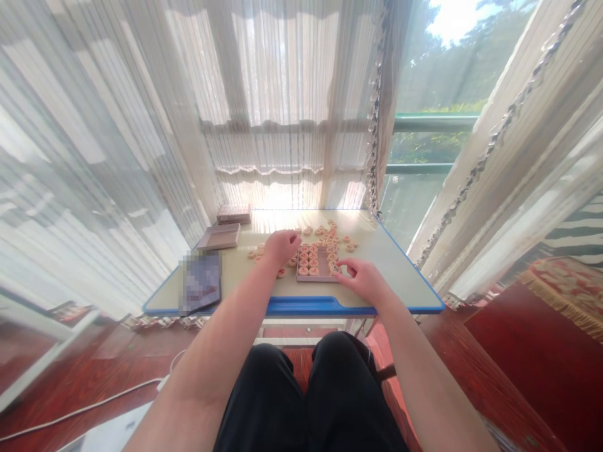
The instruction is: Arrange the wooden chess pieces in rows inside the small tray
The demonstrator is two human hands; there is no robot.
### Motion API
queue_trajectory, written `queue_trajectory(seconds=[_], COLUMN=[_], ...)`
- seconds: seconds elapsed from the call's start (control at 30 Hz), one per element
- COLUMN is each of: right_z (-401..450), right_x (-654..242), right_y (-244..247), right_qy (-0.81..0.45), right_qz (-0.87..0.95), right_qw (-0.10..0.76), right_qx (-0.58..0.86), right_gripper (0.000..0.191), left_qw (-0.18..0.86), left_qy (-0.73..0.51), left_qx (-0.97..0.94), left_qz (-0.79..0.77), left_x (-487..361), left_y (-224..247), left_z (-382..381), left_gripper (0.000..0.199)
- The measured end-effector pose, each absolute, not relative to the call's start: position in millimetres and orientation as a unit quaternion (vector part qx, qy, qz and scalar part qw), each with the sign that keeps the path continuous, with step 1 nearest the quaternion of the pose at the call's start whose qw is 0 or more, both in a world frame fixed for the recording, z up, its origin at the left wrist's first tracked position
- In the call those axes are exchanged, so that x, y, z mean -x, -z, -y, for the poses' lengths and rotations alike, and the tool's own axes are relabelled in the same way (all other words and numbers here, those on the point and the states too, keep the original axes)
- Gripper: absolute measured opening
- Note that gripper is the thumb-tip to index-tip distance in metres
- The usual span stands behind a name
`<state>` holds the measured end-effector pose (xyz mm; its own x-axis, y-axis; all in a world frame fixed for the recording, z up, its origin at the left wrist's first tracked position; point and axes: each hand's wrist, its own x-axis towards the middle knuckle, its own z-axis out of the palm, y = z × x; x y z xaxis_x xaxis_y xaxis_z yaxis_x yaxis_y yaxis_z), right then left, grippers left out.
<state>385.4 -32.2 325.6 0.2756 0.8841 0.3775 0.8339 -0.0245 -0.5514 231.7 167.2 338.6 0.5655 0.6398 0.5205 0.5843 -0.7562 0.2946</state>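
A shallow box [321,278] stands near the middle of the table, with rows of round wooden pieces [309,260] at its left side and another column at its right side. My left hand [282,246] is over the box's upper left corner, its fingers curled; what they hold, if anything, is hidden. At the box's right edge, my right hand [358,276] has thumb and index finger apart, the fingertips by the lowest piece of the right column. Loose round pieces [330,234] lie scattered behind the box, and some lie to its left around my left wrist.
The table [400,282] has a blue edge. A box lid or tray [220,236] lies at its back left, with a stack of flat boxes [234,213] behind. A dark, blurred-out flat object [201,282] lies at the left edge.
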Motion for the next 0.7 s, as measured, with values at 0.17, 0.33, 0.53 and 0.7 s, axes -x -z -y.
queue_trajectory(seconds=[0.17,0.33,0.53,0.7], right_z=[32.6,31.9,32.2,32.9], right_x=[-384.7,-385.3,-385.1,-384.8], right_y=[-326.9,-326.8,-327.7,-328.3], right_qy=[-0.046,-0.064,-0.057,-0.057], right_qz=[0.594,0.591,0.594,0.592], right_qw=[0.356,0.356,0.354,0.355], right_qx=[0.720,0.721,0.720,0.721], right_gripper=[0.032,0.030,0.030,0.027], left_qw=[0.048,0.048,0.055,0.062], left_qy=[-0.314,-0.308,-0.309,-0.313], left_qx=[-0.885,-0.888,-0.889,-0.889], left_qz=[-0.341,-0.338,-0.334,-0.328], left_x=[-232.5,-233.0,-233.2,-232.9], left_y=[-337.6,-337.5,-337.5,-338.2], left_z=[-168.8,-168.3,-169.3,-168.3], left_gripper=[0.030,0.028,0.031,0.030])
